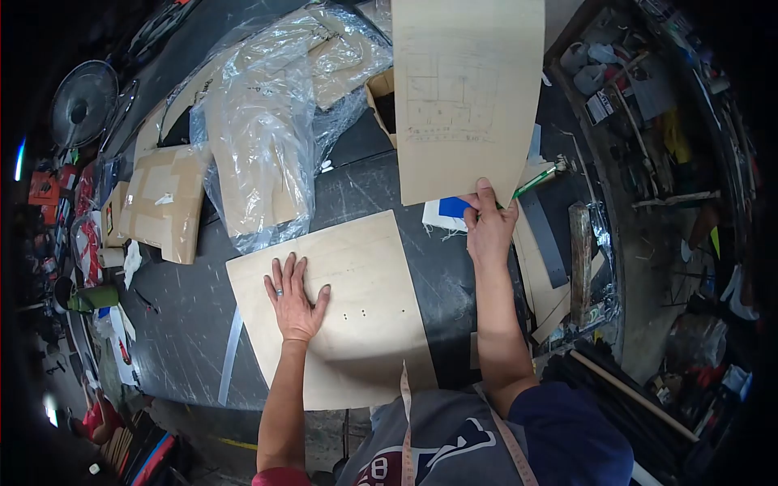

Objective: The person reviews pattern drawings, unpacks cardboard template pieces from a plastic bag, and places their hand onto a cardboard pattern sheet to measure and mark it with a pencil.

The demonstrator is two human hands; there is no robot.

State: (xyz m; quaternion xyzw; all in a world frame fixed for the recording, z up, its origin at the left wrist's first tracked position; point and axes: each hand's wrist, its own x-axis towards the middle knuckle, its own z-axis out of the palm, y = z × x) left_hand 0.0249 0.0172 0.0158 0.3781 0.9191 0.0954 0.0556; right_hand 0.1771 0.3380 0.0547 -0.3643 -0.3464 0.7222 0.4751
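My left hand lies flat with fingers spread on a tan card sheet, which has several small dark holes and rests on the dark table. A ring shows on one finger. My right hand pinches the lower edge of another tan card sheet, raised off the table. Pencil lines, boxes and writing cover part of its face. A green pen sticks out beside my right fingers; whether they hold it, I cannot tell. A blue and white piece with frayed threads lies under that hand.
Clear plastic wraps brown card pieces at the back left. A taped brown packet lies at the left, and a thin strip near the front. A dark flat bar is at the right. A measuring tape hangs over my shirt.
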